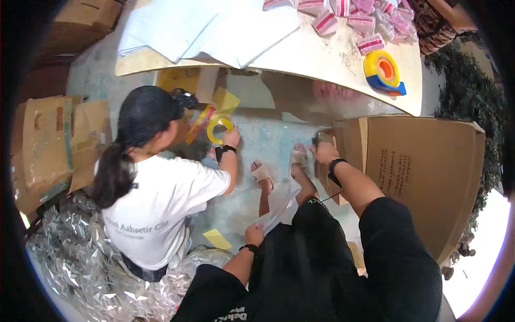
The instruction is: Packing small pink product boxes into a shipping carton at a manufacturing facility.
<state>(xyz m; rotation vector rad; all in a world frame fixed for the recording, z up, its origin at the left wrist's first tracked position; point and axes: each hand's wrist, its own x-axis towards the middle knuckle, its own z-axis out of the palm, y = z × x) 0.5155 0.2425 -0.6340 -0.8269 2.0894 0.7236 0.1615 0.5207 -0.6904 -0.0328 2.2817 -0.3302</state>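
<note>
My left hand (255, 234) is closed on a thin white sheet (281, 201) that hangs over my knee; whether it is paper or plastic I cannot tell. My right hand (324, 153) is stretched forward with its fingers curled, beside a small cardboard box (323, 174) on the floor. What those fingers hold, if anything, is too small to make out. A large brown carton (424, 177) stands just right of that arm. To my left, another person (153, 198) in a white shirt and dark cap holds a roll of yellow tape (219, 130).
Ahead stands a table (322, 59) bearing white sheets (214, 27), several pink-and-white packets (361, 24) and a blue tape dispenser (389, 86). Flattened cartons (45, 145) lean at the left. Crumpled silvery wrap (80, 257) lies behind the person. A yellow slip (217, 239) is on the floor.
</note>
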